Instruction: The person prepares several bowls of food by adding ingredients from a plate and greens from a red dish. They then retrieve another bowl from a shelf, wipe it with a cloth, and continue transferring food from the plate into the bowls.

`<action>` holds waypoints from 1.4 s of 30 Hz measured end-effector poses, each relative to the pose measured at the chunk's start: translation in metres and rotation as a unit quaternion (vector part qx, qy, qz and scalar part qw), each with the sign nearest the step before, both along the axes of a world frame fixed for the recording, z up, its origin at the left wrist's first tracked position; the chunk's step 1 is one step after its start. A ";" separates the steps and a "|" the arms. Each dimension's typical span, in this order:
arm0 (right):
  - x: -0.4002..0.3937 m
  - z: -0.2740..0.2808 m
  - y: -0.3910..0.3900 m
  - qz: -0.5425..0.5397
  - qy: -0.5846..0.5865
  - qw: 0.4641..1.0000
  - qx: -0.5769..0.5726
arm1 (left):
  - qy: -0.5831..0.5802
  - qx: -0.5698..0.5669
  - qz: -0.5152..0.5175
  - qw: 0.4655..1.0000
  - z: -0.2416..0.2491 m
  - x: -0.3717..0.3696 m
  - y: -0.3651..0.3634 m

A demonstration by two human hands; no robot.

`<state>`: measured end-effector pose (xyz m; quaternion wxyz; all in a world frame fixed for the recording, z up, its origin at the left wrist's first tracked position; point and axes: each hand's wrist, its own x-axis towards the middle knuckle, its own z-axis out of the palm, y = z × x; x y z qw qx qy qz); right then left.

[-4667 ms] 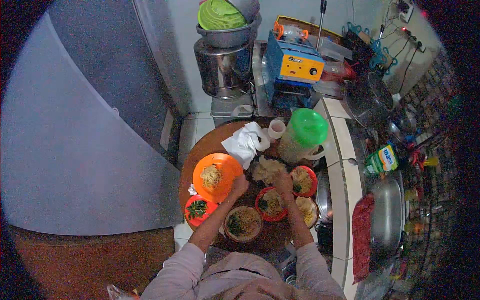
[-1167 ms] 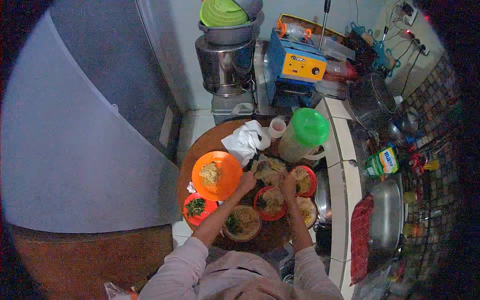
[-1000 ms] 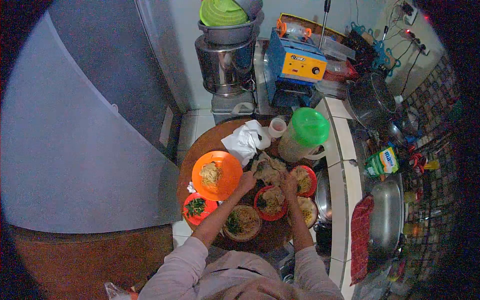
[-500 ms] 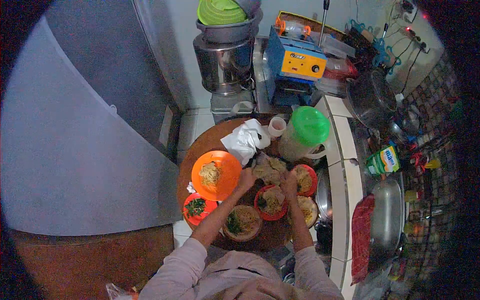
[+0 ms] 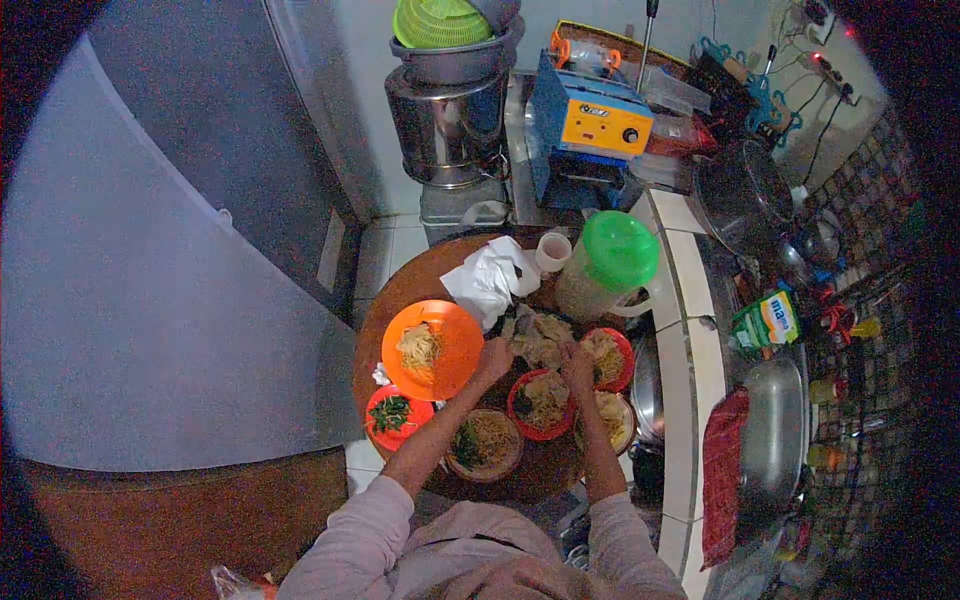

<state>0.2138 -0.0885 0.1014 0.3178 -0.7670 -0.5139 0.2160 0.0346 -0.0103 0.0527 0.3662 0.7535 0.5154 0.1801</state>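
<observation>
- Pale, crumpled heap (image 5: 538, 338) at the round bench (image 5: 413, 275), just beyond a red noodle bowl (image 5: 545, 435).
- Left hand (image 5: 493, 357) and right hand (image 5: 577, 365) flank it, apart; grip I can't tell.
- Handling it seems the step; next probably calls for a sure pinch.

Everything is dimly lit and speckled with grain; corners are blackened, outer lines bowed, highlights caught on the steel pot (image 5: 446, 132).
</observation>
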 end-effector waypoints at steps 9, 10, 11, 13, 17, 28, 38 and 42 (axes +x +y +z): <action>-0.004 0.009 -0.003 -0.023 -0.075 0.992 -0.099 | -0.018 -0.020 0.034 0.999 0.035 -0.005 -0.002; 0.007 -0.013 -0.006 0.022 -0.215 0.976 -0.009 | 0.006 -0.052 0.014 0.999 0.041 -0.008 0.000; 0.021 -0.042 -0.005 0.064 -0.348 0.932 0.080 | 0.030 -0.085 -0.005 0.996 0.045 -0.009 0.000; 0.056 -0.131 0.000 0.055 -0.060 0.989 0.124 | 0.039 -0.059 -0.007 0.997 0.028 -0.006 0.004; 0.045 -0.103 0.040 0.039 0.037 0.998 0.014 | 0.064 -0.025 -0.037 0.997 -0.004 -0.002 0.015; 0.071 -0.196 0.038 0.054 -0.020 0.996 -0.061 | 0.024 -0.014 -0.050 0.998 -0.027 -0.001 0.028; 0.039 -0.085 0.035 0.092 -0.232 0.968 -0.037 | -0.066 -0.027 -0.045 0.996 -0.057 0.015 0.038; 0.034 -0.059 0.022 0.059 -0.123 0.991 -0.007 | -0.279 -0.107 0.091 0.950 -0.180 0.026 0.035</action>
